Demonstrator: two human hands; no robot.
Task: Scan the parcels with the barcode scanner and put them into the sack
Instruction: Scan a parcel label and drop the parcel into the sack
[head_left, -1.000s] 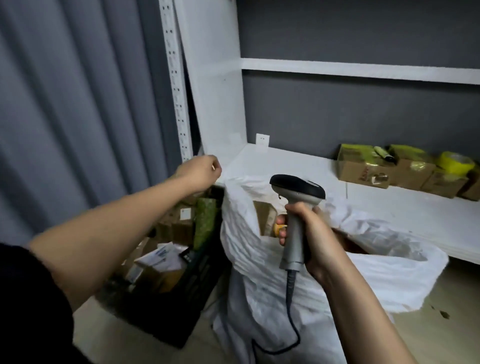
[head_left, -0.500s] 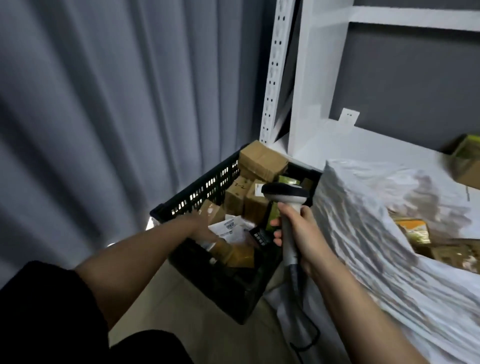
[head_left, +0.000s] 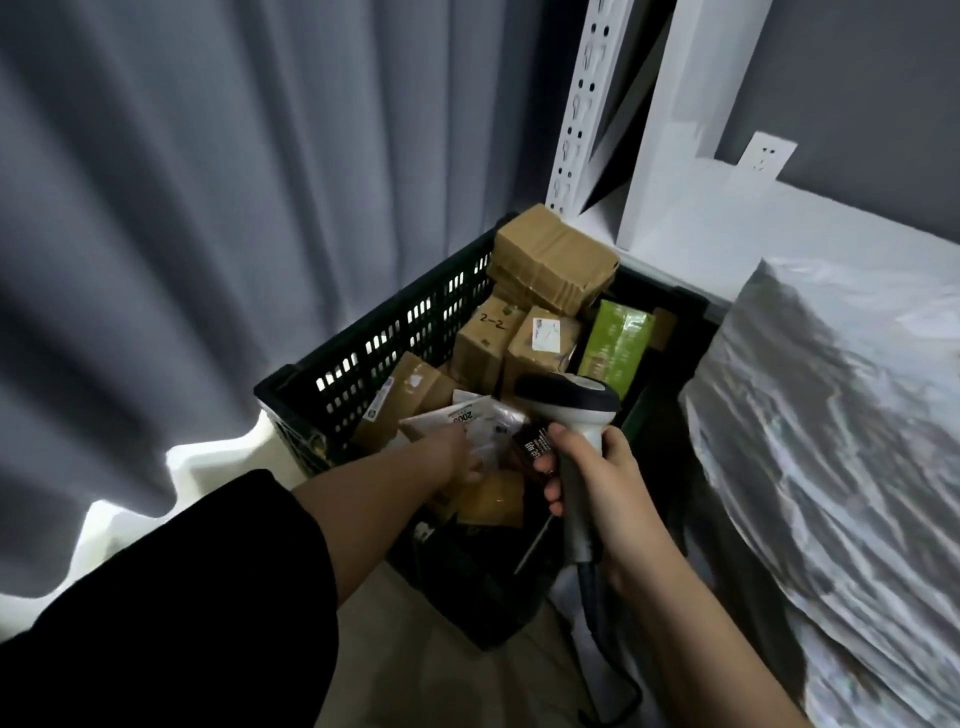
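A black slotted crate (head_left: 374, 353) on the floor holds several parcels: brown cardboard boxes (head_left: 550, 260), a green packet (head_left: 615, 343) and a white flat mailer (head_left: 475, 421). My left hand (head_left: 457, 460) reaches down into the crate and lies on the white mailer; its fingers are hidden, so a hold cannot be made out. My right hand (head_left: 597, 483) grips the handle of the grey barcode scanner (head_left: 569, 402), whose dark head points at the parcels. The white woven sack (head_left: 841, 441) stands to the right of the crate.
A grey curtain (head_left: 208, 208) hangs on the left and behind the crate. A white shelf upright (head_left: 670, 130) and white shelf board (head_left: 779, 223) lie beyond the sack. The scanner's cable (head_left: 602, 639) trails down to the floor.
My view swung left and down from the sack to the crate. My left hand dropped from the sack's edge into the crate, onto the white mailer. My right hand kept the scanner.
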